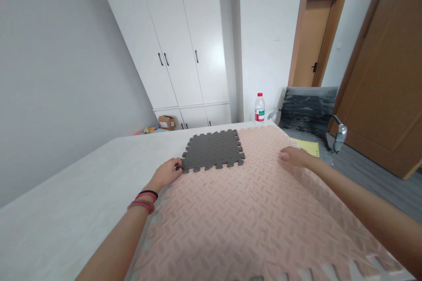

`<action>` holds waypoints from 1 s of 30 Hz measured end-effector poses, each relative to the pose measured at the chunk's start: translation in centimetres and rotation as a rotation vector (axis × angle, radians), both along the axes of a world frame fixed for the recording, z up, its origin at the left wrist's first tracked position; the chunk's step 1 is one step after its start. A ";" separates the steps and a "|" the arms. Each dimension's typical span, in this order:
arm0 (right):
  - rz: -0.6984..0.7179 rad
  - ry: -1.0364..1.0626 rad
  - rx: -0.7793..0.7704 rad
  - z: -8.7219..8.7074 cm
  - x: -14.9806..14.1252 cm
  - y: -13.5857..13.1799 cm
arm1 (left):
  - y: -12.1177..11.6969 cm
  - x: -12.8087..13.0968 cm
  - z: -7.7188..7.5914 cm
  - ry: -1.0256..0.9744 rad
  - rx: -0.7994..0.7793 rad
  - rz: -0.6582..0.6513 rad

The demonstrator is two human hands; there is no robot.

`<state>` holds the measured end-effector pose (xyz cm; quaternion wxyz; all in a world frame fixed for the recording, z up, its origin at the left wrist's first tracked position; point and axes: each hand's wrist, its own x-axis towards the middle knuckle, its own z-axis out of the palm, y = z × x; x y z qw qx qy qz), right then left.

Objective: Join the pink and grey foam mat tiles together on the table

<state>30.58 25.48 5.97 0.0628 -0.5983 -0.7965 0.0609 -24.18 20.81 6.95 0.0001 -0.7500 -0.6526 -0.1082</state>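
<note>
Curling the fingers of my left hand (166, 172) at the near left corner of the gray mat (212, 149), I seem to be steadying it; whether they pinch the corner or only press it, I cannot tell. My right grip (293, 157), loosely open with nothing in it, is at the right edge of the pink matting (227, 215), perhaps for balance; contact is unclear. The gray mat lies mid-frame, its toothed edges bordering the pink below and right, which suggests it belongs alongside, though I cannot tell if the teeth interlock. Bare white surface (75, 197) spreads left. Beyond, a bottle (260, 109) stands upright at the far edge, probably out of the way, left of a chair (308, 107).
</note>
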 end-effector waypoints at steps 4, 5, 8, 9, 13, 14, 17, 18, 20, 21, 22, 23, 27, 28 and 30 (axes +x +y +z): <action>0.180 0.185 0.039 0.2 -7.0 0.9 | -0.2 0.0 0.2 0.009 -0.008 0.023; 0.213 0.223 0.047 0.1 -8.7 1.0 | -0.2 0.1 0.2 0.015 -0.008 0.033; 0.273 0.317 0.061 -0.6 -12.6 1.5 | -0.2 0.4 -0.1 0.038 0.004 0.059; 0.279 0.341 0.062 -0.8 -13.4 1.7 | -0.2 0.5 -0.2 0.046 0.009 0.066; 0.268 0.411 0.046 -1.6 -14.3 2.0 | -0.1 1.0 -0.6 0.072 0.027 0.078; 0.266 0.424 0.039 -1.7 -14.2 2.0 | -0.1 1.2 -0.7 0.079 0.033 0.078; 0.273 0.456 0.017 -1.9 -13.7 2.0 | 0.1 1.4 -0.7 0.106 0.052 0.083; 0.273 0.464 0.013 -1.9 -13.6 2.0 | 0.1 1.4 -0.7 0.117 0.059 0.088; 0.259 0.477 0.019 -2.0 -13.7 1.9 | 0.2 1.5 -0.8 0.141 0.074 0.096; 0.249 0.482 0.026 -2.1 -13.8 1.9 | 0.3 1.5 -0.8 0.154 0.080 0.098; 0.239 0.486 0.034 -2.1 -14.0 1.8 | 0.3 1.5 -0.8 0.166 0.083 0.101; 0.230 0.488 0.040 -2.2 -14.1 1.8 | 0.3 1.5 -0.9 0.178 0.085 0.103; 0.203 0.476 0.048 -2.4 -14.5 1.9 | 0.1 1.6 -0.8 0.227 0.079 0.109; 0.195 0.469 0.049 -2.4 -14.6 1.9 | 0.0 1.7 -0.8 0.242 0.078 0.113; 0.171 0.450 0.054 -2.4 -14.8 1.9 | -0.1 2.0 -0.7 0.275 0.077 0.122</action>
